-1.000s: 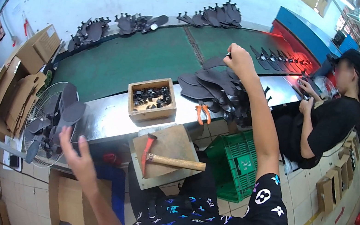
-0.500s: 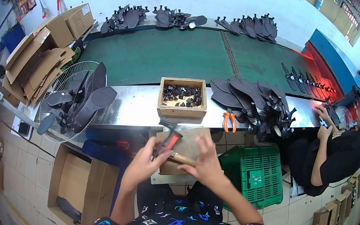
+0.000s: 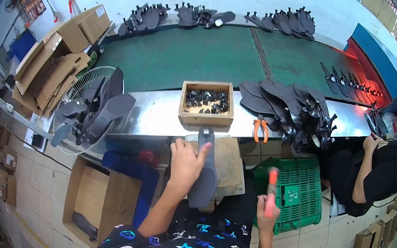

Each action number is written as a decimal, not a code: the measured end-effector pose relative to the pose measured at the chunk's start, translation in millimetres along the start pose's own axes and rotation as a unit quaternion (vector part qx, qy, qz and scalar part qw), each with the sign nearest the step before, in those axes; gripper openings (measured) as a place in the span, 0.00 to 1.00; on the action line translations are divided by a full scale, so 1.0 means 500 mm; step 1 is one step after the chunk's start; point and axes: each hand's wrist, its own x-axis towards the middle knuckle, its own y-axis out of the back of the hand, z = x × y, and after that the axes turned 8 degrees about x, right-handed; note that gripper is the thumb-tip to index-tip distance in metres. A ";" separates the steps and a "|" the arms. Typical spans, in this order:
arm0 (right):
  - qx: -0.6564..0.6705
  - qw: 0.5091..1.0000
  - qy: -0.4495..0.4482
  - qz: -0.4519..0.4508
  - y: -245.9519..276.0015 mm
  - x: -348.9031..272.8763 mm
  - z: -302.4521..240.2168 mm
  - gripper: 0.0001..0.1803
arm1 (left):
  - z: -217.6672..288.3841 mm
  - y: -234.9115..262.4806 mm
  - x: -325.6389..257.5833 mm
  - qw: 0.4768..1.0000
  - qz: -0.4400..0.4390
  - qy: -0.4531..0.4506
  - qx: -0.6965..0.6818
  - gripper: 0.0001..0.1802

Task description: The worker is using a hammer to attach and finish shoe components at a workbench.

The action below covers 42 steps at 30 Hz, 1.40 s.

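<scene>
My left hand (image 3: 185, 162) grips a long dark grey sole-shaped piece (image 3: 204, 181), thumb over its face and fingers at its left edge. Its narrow far end carries a small shiny fitting, and its wide end points toward me. Beneath it is a worn tan work block (image 3: 229, 165). Off to the right, my right hand (image 3: 267, 214) is closed round a blurred tool with red parts and a wood-coloured section (image 3: 271, 190). Just beyond the block, a wooden box (image 3: 204, 121) holds several small black parts (image 3: 207, 100).
Orange-handled pliers (image 3: 261, 129) lie beside a heap of dark sole-shaped pieces (image 3: 283, 103) on the metal bench edge. Behind runs a green belt (image 3: 184, 50). A green crate (image 3: 295, 195), cardboard box (image 3: 119, 204) and fan (image 3: 76, 100) stand around me. A co-worker (image 3: 382, 167) sits at right.
The tool, earlier between both hands over the block, is now off to the right in my right hand. A sole-shaped piece has come under my left hand. The whole view has shifted slightly.
</scene>
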 end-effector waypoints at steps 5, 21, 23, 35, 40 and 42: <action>0.069 0.988 -0.097 0.099 0.023 0.011 0.046 0.12 | -0.015 -0.017 0.218 0.998 0.030 -0.038 -0.043 0.11; 0.165 0.978 -0.121 -0.024 -0.054 0.035 -0.023 0.09 | -0.040 -0.099 0.417 0.975 0.073 -0.208 0.023 0.09; 0.332 0.935 -0.119 -0.035 -0.045 0.073 -0.076 0.11 | -0.025 -0.046 0.366 0.967 0.108 -0.227 -0.026 0.08; 0.408 0.895 0.027 -0.178 -0.054 0.236 -0.378 0.15 | 0.077 0.183 0.039 0.852 0.241 -0.425 -0.187 0.15; 0.424 0.885 -0.004 -0.193 -0.072 0.211 -0.393 0.16 | 0.056 0.208 0.008 0.836 0.241 -0.463 -0.169 0.16; 0.421 0.882 -0.019 -0.212 -0.072 0.213 -0.392 0.16 | 0.045 0.234 0.007 0.814 0.218 -0.527 -0.111 0.17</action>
